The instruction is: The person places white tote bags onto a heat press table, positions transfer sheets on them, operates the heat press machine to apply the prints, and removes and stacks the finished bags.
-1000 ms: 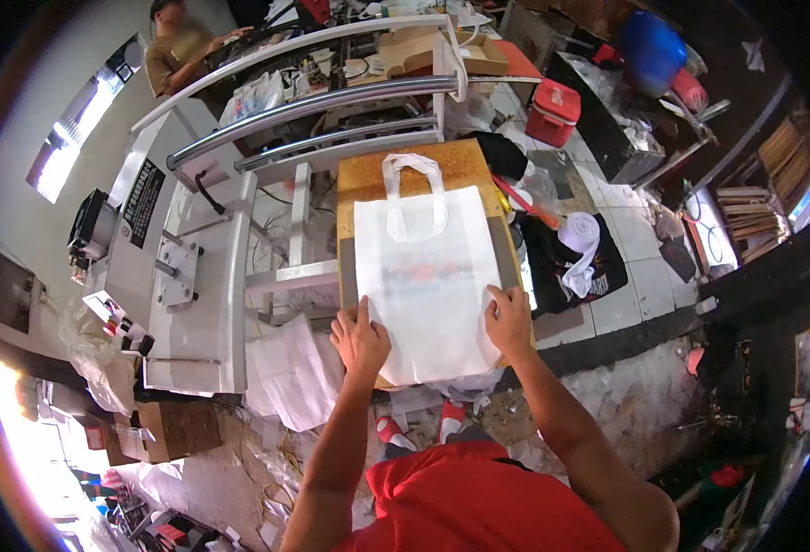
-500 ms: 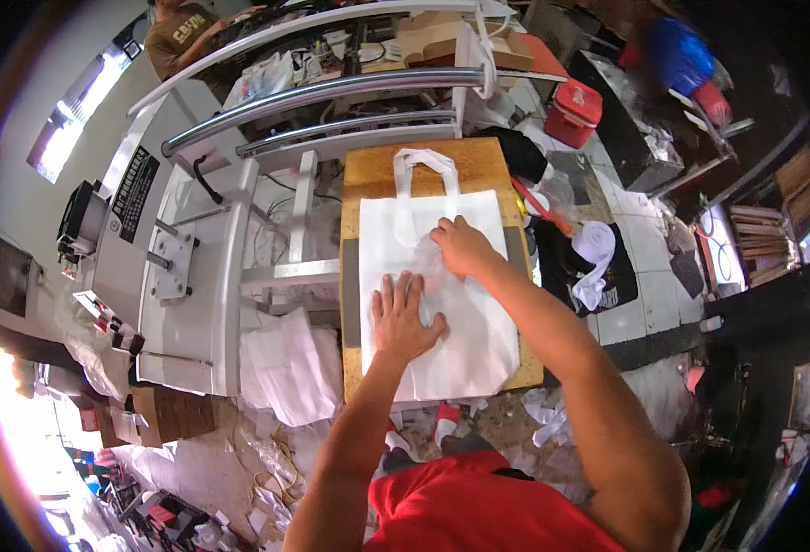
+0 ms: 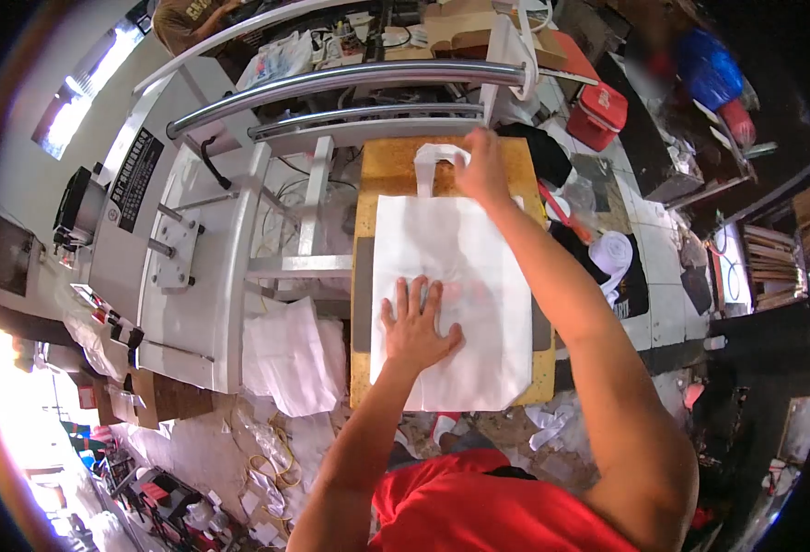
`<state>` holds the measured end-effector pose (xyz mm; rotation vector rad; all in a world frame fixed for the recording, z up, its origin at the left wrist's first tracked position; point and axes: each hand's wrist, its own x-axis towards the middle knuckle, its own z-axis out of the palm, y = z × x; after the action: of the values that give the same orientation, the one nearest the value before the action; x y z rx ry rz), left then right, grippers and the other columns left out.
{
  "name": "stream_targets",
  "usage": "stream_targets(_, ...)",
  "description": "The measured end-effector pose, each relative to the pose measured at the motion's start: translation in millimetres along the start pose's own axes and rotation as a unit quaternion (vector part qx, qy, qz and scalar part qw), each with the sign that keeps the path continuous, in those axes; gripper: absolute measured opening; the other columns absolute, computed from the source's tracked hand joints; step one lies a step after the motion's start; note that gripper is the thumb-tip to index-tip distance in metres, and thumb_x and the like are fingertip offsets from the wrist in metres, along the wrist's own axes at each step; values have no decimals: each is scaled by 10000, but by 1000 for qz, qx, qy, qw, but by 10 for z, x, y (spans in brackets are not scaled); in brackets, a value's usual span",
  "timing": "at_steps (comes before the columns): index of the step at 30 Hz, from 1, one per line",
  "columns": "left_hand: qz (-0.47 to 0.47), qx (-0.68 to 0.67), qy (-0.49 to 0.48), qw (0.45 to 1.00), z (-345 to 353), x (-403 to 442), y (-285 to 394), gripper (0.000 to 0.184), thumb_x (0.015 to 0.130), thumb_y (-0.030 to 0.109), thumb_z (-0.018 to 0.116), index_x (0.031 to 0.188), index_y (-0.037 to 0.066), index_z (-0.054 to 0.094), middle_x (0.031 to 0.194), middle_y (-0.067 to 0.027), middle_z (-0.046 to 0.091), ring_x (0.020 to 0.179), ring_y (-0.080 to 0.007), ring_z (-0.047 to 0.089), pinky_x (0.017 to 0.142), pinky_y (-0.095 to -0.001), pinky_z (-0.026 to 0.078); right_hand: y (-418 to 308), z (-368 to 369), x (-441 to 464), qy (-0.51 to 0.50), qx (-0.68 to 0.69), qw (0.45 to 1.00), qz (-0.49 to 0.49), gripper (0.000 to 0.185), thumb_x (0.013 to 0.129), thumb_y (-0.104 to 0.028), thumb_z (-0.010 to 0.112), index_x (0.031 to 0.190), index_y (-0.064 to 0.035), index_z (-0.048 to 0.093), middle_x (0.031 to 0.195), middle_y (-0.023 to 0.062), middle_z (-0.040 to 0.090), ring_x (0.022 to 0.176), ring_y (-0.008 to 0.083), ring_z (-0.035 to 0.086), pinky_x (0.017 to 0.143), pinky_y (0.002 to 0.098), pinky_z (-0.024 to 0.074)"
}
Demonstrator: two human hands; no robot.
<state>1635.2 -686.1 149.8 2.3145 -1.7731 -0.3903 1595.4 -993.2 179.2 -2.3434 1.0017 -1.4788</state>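
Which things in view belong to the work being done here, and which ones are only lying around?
Belong to the work:
white bag
yellowish board under it
left hand, flat on the bag
right hand, at its handle

Apparently just lying about:
red box
white roll
cardboard box

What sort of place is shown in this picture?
Probably a small workshop: a white machine with metal rods, a white bag flat on a board, and scraps on the floor.

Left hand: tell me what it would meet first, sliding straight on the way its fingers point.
The left hand would slide over the white bag beneath it and probably meet the bag's handle first, though depth there is hard to judge.
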Motion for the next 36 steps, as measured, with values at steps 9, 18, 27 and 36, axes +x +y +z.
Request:
stream_targets(9,6,-18,30,999,59,-15,-33,843,815,527,628,1552,195,389,1616,-116,288,1537,-393,158,1169,-681,165,-32,267,-577,-356,-129,923,69,241,841,-139,703,1063,-50,680,1163,193,626,1129,396,568,915,546,481)
stream_targets(18,14,23,40,999,67,-33,-15,859,810,514,618,1565,176,382,1641,-139,272,1530,-403,188,1151,-695,194,149,364,-378,-376,-42,922,85,110,815,-115,746,873,-32,703,865,188,719,846,356,692,793,446,536)
stream_targets(27,4,25,-2,1000,29,1,-4,867,850,573,583,1597,222,317,1659,-121,221,1549,-391,110,1164,-695,164,-270,-379,-919,-291,-84,953,-13,361,819,-191,707,1121,-13,619,1173,205,600,1173,384,552,1023,457,458)
stream_targets(36,19,37,-3,999,104,-4,-31,874,869,586,580,1606,219,288,1663,-137,200,1542,-417,121,1157,-703,174,-171,-737,-629,-387,47,918,70,507,837,-299,761,1229,-12,616,1255,192,645,1152,363,618,987,442,498)
